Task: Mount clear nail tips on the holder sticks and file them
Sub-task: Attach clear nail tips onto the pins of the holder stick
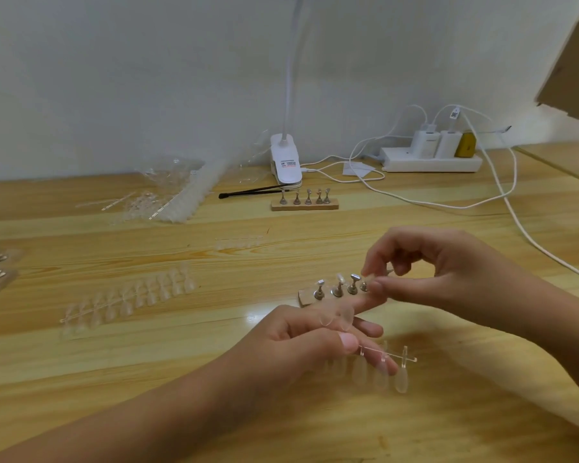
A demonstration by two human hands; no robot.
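wooden table fills the head view, the only one given. near the middle the left hand pinches a strip of clear nail tips under its thumb. its forefinger reaches out under the near holder base, a small wooden block with a row of metal holder sticks. the right hand is at the right, thumb and forefinger closed narrow on the fourth stick; whether a tip sits between them is too small to tell. one mounted tip seems to sit on the second stick, while the first and third show bare metal heads. a loose tip lies against the left fingers.

farther back, the far holder base stands in front of the lamp clip, its five sticks looking bare. a second strip of tips lies to the left, well apart from the hands.

by my reckoning the mounting is at its start: one tip on, perhaps a second going on, the other sticks left to fill. no file is in either hand, so filing looks not yet begun.
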